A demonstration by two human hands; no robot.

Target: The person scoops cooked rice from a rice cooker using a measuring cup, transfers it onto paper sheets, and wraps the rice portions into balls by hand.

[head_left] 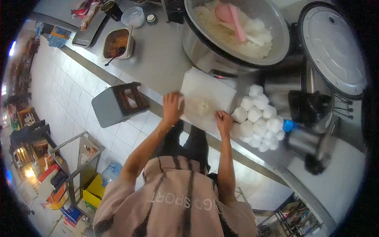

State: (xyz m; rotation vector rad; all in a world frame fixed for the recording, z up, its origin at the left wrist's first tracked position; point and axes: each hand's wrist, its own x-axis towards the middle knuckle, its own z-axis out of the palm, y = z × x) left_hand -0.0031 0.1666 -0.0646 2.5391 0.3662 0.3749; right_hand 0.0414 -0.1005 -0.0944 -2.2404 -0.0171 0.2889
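A stack of white wrapping paper (211,83) lies at the counter's front edge, with a small pale lump of food (204,105) on its top sheet, which looks slightly blurred. At the sheet's left edge, my left hand (172,107) curls its fingers and thumb about the paper. My right hand (224,121) pinches the near right corner. Close by on the right sits a pile of several white rounded bundles (260,116). Beyond the paper stands a large rice cooker (193,49) holding white rice (258,31) and a pink rice paddle (235,23).
A steel pan of reddish-brown sauce with a spoon (117,44) stands on the counter (154,47) to the left. The round cooker lid (333,47) is upright at right, near a metal canister (306,140). A grey bin-like box (108,106) stands below the counter.
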